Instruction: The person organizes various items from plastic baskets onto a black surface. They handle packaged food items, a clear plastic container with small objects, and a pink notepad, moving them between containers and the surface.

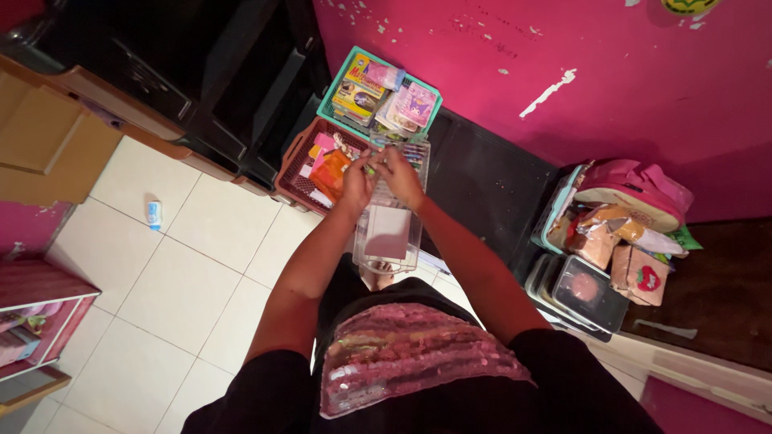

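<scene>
Both hands, left hand point(356, 183) and right hand point(400, 175), pinch small items over a clear plastic bin point(388, 241); teal basket point(334, 103) of colourful booklets at twelve o'clock, maroon basket point(291, 173) at ten.

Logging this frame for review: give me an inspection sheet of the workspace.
Surface: pale tiled floor, black low unit along the wall.
Job's things: clear plastic bin, a pale flat card inside.
Clutter: teal basket of booklets, red-brown basket, pink bag, dark lidded box, small blue item.
Grips: left hand and right hand meet over the bin's far end; what they hold is too small to tell.
Cables: nothing seen.
Surroundings: chipped pink wall, pink shelf.
</scene>
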